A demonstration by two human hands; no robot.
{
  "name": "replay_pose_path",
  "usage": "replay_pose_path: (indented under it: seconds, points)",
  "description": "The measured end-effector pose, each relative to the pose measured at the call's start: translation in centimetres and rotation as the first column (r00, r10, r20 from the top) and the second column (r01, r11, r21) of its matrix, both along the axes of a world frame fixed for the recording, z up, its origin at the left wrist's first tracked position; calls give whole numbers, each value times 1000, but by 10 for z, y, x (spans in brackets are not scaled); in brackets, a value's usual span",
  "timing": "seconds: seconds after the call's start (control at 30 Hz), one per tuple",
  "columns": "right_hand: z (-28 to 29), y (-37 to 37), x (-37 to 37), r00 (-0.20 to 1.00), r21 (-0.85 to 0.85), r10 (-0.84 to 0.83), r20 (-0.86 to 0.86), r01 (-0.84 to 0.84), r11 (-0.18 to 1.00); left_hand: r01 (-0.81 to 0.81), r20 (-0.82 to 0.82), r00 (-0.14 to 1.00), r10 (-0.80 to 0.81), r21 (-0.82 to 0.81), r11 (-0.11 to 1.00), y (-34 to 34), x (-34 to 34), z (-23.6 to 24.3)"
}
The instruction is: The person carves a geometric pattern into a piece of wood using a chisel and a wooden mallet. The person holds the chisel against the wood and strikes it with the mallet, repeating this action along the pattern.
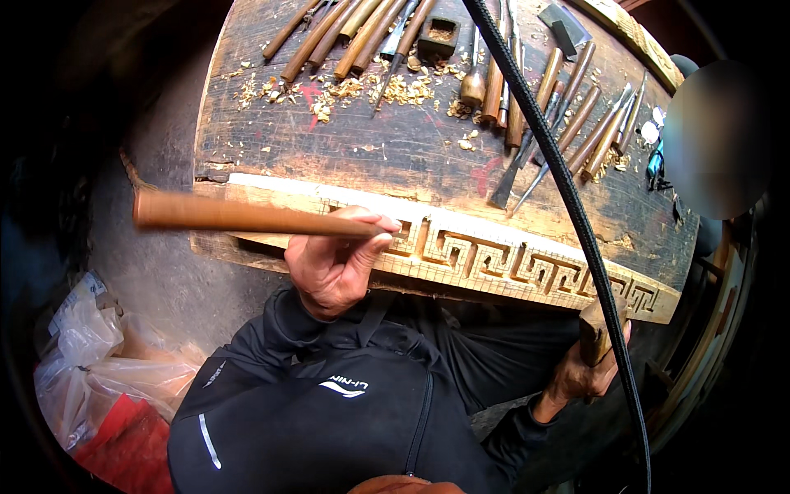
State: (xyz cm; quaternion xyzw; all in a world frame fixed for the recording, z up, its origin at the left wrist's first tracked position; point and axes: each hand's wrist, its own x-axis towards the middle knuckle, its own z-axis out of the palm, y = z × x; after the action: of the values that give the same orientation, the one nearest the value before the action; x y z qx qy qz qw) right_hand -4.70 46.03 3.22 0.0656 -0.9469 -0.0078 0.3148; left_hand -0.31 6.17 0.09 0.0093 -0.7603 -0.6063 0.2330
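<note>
Presently, carved fret-pattern board (pixel 448 255) lies along workbench's (pixel 362 156) near edge; narrow bare strip betw. board & carving chisels (pixel 584 118). L hand (pixel 329 276) closed, thumb & fingers pinching narrow end of wooden tool handle (pixel 247 216), over board's L half. R hand (pixel 580 377) wrapped on wooden mallet (pixel 592 342), nr board's R end. L fingers point away, handle leaning L; R forearm low, out to side.

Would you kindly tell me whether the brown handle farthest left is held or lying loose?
Held: the left hand pinches the brown handle near its right end; the blurred left end juts past the bench.
</note>
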Motion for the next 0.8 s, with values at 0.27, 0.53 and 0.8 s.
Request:
replay_pose_path:
  seconds: [0.27,0.53,0.8]
  points:
    - [1,-3,-2,1000,2,12,-19,-12,1000,85,13,995,-99,404,911,-1,5,9]
    - [-3,7,4,1000,27,-9,1,9,1000,-32,-46,998,40,150,988,7,6,-5]
    - [-2,4,3,1000,-5,16,8,-16,1000,-52,-128,990,52,3,999,8,-1,-4]
